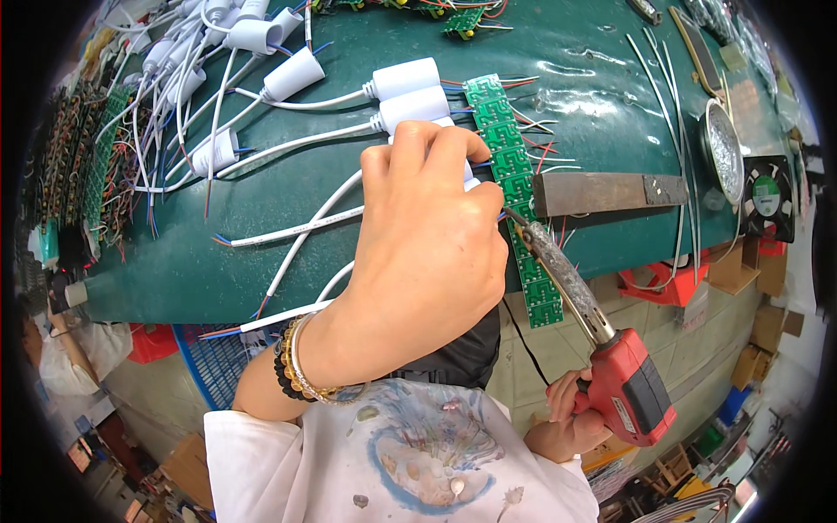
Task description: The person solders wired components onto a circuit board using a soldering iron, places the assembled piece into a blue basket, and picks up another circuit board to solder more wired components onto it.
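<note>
My left hand (432,218) is closed over a white cylindrical cable housing, mostly hidden beneath the fingers. Its fingertips lie close to the left edge of a long strip of joined green circuit boards (500,135). Two more white housings (410,80) lie just beyond, their thin wires reaching the strip. In my right hand (571,418) is a red gun-shaped soldering iron (629,383). The iron's tip touches or nearly touches the strip's left edge, beside my left fingers. A flat dark metal bar (593,193) rests across or against the strip's right side.
Several white housings with cables (261,37) are heaped at the far left, next to stacked circuit boards (74,166). On the right are a round metal dish (722,152), a small black fan (767,199) and thin pale rods (680,148). A green mat (157,283) covers the table.
</note>
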### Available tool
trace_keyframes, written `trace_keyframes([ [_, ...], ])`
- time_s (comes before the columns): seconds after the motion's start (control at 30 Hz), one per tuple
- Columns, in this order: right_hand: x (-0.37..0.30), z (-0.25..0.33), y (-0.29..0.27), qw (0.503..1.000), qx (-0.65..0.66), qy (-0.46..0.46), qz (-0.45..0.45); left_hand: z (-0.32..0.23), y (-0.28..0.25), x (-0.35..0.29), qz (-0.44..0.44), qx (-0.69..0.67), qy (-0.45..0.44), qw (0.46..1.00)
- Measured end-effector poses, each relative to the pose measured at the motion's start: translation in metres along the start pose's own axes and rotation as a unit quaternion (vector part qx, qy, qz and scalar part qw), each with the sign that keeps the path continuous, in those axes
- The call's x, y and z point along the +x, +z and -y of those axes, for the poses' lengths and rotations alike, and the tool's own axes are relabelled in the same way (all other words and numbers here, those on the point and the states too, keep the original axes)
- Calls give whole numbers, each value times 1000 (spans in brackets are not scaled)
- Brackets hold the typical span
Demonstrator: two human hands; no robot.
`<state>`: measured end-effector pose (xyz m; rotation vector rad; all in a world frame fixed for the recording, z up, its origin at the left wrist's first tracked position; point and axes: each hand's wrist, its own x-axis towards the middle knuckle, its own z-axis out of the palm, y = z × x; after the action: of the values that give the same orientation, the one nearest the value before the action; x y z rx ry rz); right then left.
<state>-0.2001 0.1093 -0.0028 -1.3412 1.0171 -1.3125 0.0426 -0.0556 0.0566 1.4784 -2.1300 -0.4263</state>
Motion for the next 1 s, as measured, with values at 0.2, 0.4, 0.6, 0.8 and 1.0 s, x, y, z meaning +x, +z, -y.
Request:
trace_keyframes([
  [0.2,-1,1,-7,1000,-10,-10,16,0,0,0,-2,2,4,1000],
  [0.4,-15,-2,-1,997,21,3,-73,1,1,0,-6,2,8,1000],
  [0.6,-23,4,0,994,-8,7,-106,1,1,0,-5,4,8,1000],
  [0.8,-31,-17,-15,994,71,-45,-64,0,1,0,-5,2,6,1000],
  [1.0,-33,-15,-20,996,19,50,-71,0,0,0,-3,6,3,1000],
])
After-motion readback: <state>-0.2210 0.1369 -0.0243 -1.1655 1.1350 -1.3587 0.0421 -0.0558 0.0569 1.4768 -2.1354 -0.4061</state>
